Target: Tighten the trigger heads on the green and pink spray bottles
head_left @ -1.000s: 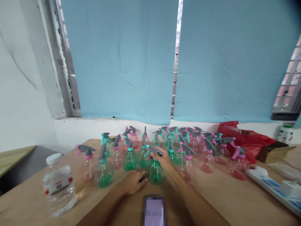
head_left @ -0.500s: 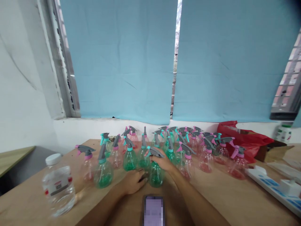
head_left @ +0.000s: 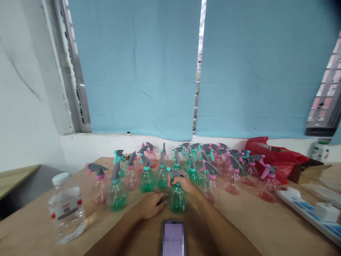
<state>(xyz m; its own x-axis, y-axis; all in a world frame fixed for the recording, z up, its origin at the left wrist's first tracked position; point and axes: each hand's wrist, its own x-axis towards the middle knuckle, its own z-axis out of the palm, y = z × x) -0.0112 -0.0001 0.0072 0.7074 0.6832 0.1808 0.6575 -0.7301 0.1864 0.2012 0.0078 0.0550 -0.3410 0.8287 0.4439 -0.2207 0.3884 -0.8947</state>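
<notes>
Blue curtains (head_left: 133, 71) hang over the window behind a wooden table (head_left: 239, 227). Centrally, toward the table's near edge, the right hand (head_left: 184, 183) is wrapped around the neck and trigger of a green spray bottle (head_left: 177, 203), which stands upright. Just beside that bottle, the left hand (head_left: 150, 205) rests on the table, its thumb parted from the fingers. A phone (head_left: 173, 239) is closer to the near edge. More spray bottles (head_left: 147, 180), green and pink, crowd back toward the far edge. A water bottle (head_left: 68, 215) stands near the left edge; a power strip (head_left: 306, 206) and a red bag (head_left: 277, 156) sit toward the right
</notes>
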